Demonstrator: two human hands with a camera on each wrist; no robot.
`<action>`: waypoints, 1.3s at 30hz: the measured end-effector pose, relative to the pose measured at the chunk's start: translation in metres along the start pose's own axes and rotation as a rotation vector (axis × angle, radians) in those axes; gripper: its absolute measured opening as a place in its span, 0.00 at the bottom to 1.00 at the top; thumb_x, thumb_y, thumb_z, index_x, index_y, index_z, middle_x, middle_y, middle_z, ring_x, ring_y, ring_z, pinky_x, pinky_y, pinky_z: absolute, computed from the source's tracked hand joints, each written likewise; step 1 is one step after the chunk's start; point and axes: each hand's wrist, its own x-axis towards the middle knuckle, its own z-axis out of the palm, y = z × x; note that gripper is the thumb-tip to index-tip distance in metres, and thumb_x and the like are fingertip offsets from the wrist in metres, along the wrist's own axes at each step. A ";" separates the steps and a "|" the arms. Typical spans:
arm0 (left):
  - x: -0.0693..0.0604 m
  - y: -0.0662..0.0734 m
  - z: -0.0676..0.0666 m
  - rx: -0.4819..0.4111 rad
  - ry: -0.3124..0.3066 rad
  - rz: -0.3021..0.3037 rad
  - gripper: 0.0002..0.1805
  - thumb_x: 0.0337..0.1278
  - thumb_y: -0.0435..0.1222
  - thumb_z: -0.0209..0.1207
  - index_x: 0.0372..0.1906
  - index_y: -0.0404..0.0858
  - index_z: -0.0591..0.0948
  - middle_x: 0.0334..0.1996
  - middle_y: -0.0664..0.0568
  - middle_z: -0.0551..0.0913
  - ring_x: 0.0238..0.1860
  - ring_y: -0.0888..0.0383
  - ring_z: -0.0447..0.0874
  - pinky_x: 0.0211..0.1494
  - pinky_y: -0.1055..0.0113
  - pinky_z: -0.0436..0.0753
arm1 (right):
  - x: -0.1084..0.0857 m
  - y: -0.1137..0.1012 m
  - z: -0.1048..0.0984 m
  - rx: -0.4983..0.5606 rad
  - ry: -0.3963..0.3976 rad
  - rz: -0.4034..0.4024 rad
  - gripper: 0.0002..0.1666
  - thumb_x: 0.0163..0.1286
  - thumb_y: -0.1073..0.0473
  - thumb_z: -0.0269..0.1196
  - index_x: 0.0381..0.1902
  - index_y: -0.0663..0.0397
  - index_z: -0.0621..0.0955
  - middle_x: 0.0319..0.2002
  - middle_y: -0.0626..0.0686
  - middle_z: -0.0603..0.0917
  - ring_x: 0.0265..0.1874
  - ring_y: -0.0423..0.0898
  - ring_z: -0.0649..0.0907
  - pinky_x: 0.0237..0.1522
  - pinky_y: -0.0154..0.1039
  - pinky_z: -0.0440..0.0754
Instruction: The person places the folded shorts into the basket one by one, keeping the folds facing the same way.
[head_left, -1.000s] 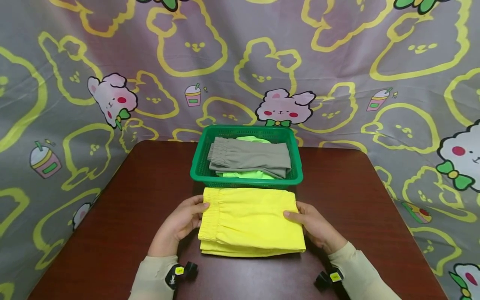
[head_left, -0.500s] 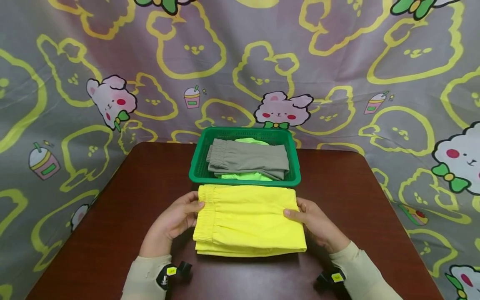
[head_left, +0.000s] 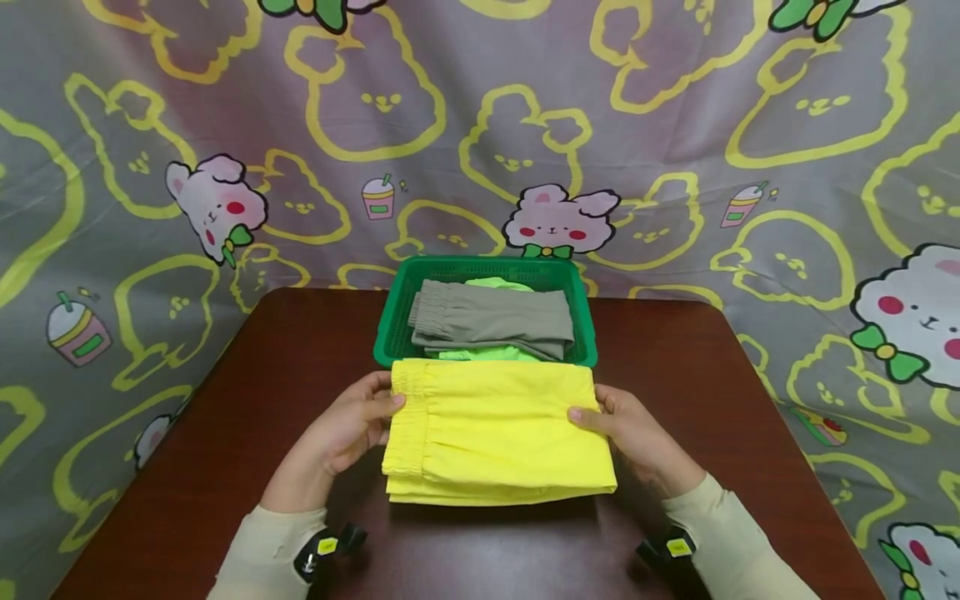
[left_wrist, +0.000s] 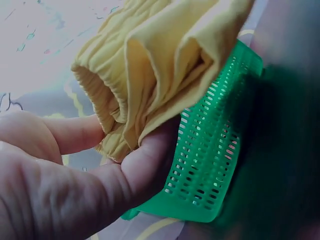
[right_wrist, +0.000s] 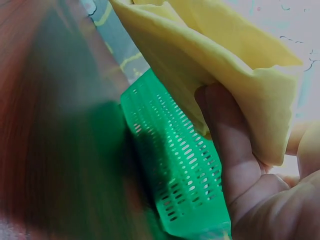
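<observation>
Folded yellow shorts (head_left: 495, 433) with a gathered elastic waistband hang level between both hands, raised off the table. My left hand (head_left: 348, 429) pinches the waistband end, thumb on top and fingers beneath; in the left wrist view the folded layers (left_wrist: 150, 75) spread apart above the fingers. My right hand (head_left: 637, 437) pinches the opposite end the same way, with a finger under the cloth (right_wrist: 265, 110) in the right wrist view. Just beyond the shorts stands a green basket (head_left: 390, 321), its near rim partly hidden by them. Folded grey shorts (head_left: 495, 317) lie inside it.
Bright green cloth (head_left: 487, 354) shows under and behind the grey shorts in the basket. The dark brown table (head_left: 300, 358) extends around the basket and hands. A patterned curtain (head_left: 450, 125) hangs along the back and sides.
Both hands have lifted the yellow shorts and moved them slightly forward, so that they now overlap the basket's near rim. The left hand has shifted a little to the left.
</observation>
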 end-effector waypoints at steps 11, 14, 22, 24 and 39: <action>0.001 0.011 0.003 0.027 0.073 0.006 0.27 0.77 0.33 0.53 0.71 0.31 0.59 0.53 0.43 0.81 0.45 0.52 0.87 0.46 0.53 0.88 | 0.003 -0.011 0.002 -0.013 0.062 0.010 0.33 0.71 0.54 0.68 0.64 0.68 0.71 0.42 0.57 0.90 0.36 0.55 0.91 0.41 0.52 0.88; 0.000 0.015 0.004 0.032 0.077 0.017 0.27 0.77 0.33 0.53 0.72 0.30 0.57 0.54 0.43 0.80 0.45 0.52 0.87 0.47 0.53 0.88 | 0.003 -0.016 0.002 -0.019 0.069 0.010 0.32 0.71 0.54 0.68 0.64 0.68 0.71 0.42 0.56 0.90 0.36 0.54 0.91 0.40 0.51 0.89; 0.003 0.029 0.006 0.042 0.091 0.021 0.27 0.76 0.32 0.54 0.71 0.33 0.58 0.55 0.40 0.78 0.45 0.51 0.88 0.48 0.50 0.88 | 0.004 -0.031 0.001 -0.029 0.077 -0.011 0.32 0.72 0.55 0.67 0.63 0.70 0.70 0.41 0.55 0.90 0.36 0.52 0.91 0.40 0.49 0.89; 0.006 0.032 0.006 0.051 0.099 0.020 0.26 0.77 0.32 0.53 0.71 0.33 0.58 0.56 0.40 0.79 0.45 0.51 0.88 0.47 0.50 0.88 | 0.005 -0.034 0.001 -0.036 0.085 -0.010 0.32 0.72 0.54 0.68 0.63 0.69 0.71 0.41 0.55 0.90 0.36 0.52 0.91 0.40 0.48 0.89; 0.027 0.045 0.004 0.073 0.148 0.022 0.27 0.77 0.32 0.51 0.73 0.33 0.58 0.53 0.46 0.81 0.43 0.55 0.87 0.45 0.57 0.88 | 0.023 -0.045 -0.008 -0.046 0.111 -0.032 0.31 0.73 0.54 0.66 0.64 0.69 0.71 0.38 0.51 0.89 0.34 0.48 0.91 0.40 0.44 0.89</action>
